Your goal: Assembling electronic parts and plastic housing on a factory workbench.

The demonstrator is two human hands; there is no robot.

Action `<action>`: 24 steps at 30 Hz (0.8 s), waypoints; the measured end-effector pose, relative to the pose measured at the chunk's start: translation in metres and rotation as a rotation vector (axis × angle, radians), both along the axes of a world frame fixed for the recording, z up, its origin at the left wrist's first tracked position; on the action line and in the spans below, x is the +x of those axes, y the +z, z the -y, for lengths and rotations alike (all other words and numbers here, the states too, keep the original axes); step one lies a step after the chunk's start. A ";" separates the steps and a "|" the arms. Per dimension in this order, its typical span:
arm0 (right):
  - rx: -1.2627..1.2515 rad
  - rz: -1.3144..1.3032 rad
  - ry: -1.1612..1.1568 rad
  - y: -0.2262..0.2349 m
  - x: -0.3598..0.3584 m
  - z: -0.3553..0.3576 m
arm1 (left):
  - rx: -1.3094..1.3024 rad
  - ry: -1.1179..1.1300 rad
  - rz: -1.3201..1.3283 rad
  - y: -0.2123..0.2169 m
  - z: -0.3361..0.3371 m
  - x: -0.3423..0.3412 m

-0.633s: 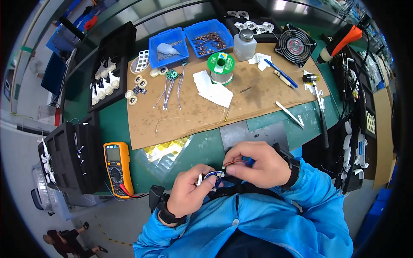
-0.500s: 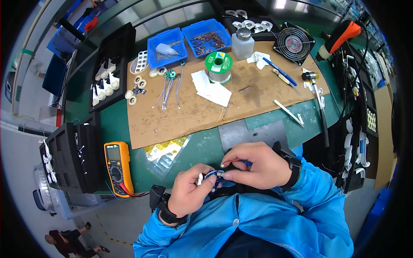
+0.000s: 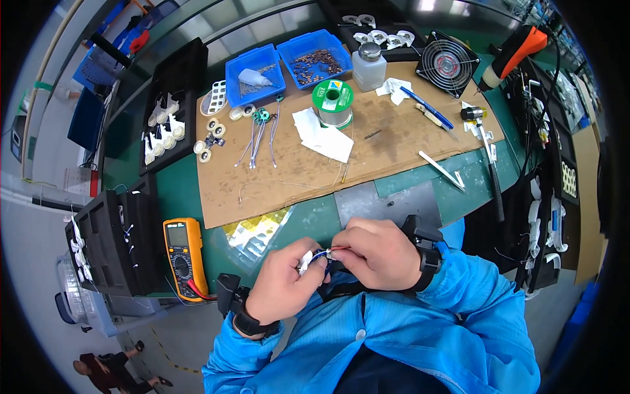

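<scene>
My left hand [image 3: 281, 287] and my right hand [image 3: 377, 255] meet close to my chest, just in front of the bench edge. Between the fingertips I hold a small white part with thin blue and red wires [image 3: 319, 257]. The left thumb and fingers pinch the white end; the right fingers close over the wires. Both wrists carry black straps, and both sleeves are blue. Most of the small part is hidden by my fingers.
A brown cardboard mat [image 3: 394, 148] carries a green solder spool [image 3: 333, 100], white paper, loose wires, a pen and tweezers. Two blue bins [image 3: 252, 69] and a small fan [image 3: 447, 64] stand behind. A yellow multimeter [image 3: 184, 256] lies left, beside black trays [image 3: 105, 246].
My hands stay together on the wired part; the fingers have shifted only slightly. The view has tilted a little.
</scene>
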State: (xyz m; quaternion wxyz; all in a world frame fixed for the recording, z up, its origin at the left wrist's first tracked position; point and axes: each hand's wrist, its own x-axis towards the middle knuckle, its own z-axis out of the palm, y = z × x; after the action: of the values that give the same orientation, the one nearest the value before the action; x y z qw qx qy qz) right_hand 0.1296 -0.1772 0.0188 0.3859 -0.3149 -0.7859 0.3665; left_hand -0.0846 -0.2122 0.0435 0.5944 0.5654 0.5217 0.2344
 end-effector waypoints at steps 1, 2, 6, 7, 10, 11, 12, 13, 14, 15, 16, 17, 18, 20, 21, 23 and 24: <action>0.028 -0.003 -0.019 0.000 -0.003 0.001 | -0.056 0.013 0.083 -0.002 -0.001 -0.003; 0.028 -0.003 -0.018 0.001 -0.005 0.001 | -0.112 0.027 0.166 -0.004 -0.001 -0.006; -0.078 -0.090 -0.163 0.007 -0.008 -0.004 | -0.198 0.006 0.316 -0.009 0.000 -0.008; -0.067 -0.041 -0.097 0.003 -0.009 -0.006 | -0.185 -0.004 0.312 -0.011 0.002 -0.001; -0.127 0.062 0.087 0.011 -0.002 -0.020 | -0.191 0.020 0.322 -0.014 0.008 0.003; -0.273 0.095 0.104 0.027 0.001 -0.025 | -0.151 0.090 0.302 -0.018 0.010 0.000; -0.418 0.128 0.115 0.035 0.004 -0.028 | -0.110 0.154 0.281 -0.021 0.010 -0.002; -0.371 0.030 0.080 0.034 0.008 -0.029 | -0.110 0.156 0.283 -0.021 0.010 -0.003; -0.254 0.061 0.114 0.032 0.015 -0.032 | -0.117 0.234 0.346 -0.021 0.010 -0.004; -0.273 0.093 0.151 0.034 0.019 -0.030 | -0.125 0.313 0.409 -0.020 0.010 -0.004; -0.293 0.125 0.188 0.037 0.020 -0.027 | -0.125 0.316 0.412 -0.020 0.010 -0.004; -0.294 0.130 0.189 0.033 0.020 -0.023 | -0.093 0.310 0.393 -0.020 0.009 -0.002; -0.307 0.058 0.170 0.026 0.018 -0.019 | -0.062 0.304 0.374 -0.019 0.009 0.000; -0.324 -0.011 0.152 0.023 0.017 -0.017 | -0.009 0.277 0.314 -0.013 0.008 0.005; -0.367 -0.022 0.121 0.024 0.017 -0.017 | 0.046 0.249 0.249 -0.012 0.008 0.007; -0.412 -0.037 0.088 0.022 0.017 -0.015 | 0.066 0.237 0.237 -0.013 0.008 0.011; -0.364 -0.038 0.076 0.020 0.017 -0.015 | 0.089 0.224 0.226 -0.013 0.009 0.013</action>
State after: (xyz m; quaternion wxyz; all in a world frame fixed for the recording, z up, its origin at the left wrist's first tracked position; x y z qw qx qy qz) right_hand 0.1466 -0.1627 0.0390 0.3232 -0.3427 -0.7103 0.5230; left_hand -0.0720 -0.2208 0.0307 0.5936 0.4996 0.5005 0.3842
